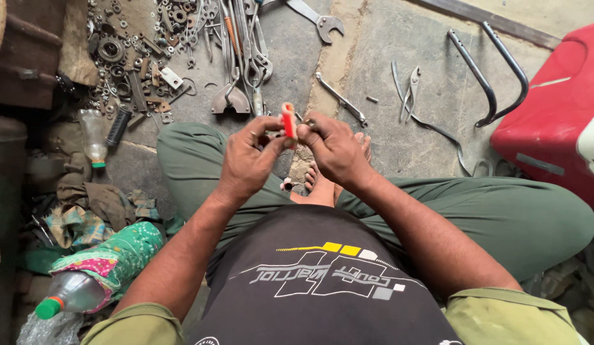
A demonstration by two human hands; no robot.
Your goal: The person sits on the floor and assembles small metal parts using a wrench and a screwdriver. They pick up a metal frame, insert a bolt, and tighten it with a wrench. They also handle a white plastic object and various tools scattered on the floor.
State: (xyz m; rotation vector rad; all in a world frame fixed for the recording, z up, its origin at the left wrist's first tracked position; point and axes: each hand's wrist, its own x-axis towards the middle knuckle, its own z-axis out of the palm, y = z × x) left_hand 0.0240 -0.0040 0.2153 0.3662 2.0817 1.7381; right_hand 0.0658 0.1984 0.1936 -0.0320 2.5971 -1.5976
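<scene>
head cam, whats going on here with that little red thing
A person sits cross-legged on a stone floor, holding a small red object upright between both hands. The left hand and right hand pinch it from either side. Wrenches, pliers and loose nuts lie spread on the floor ahead.

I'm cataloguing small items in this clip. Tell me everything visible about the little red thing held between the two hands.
The small red object is narrow and elongated, bright red to orange, plastic by its look, with a paler tip at the top. It stands roughly upright, pinched between the fingers of the left hand and the right hand, above the person's crossed legs. Its lower part is hidden by the fingers, so its full shape and kind cannot be told. Only the fingers touch it.
</scene>
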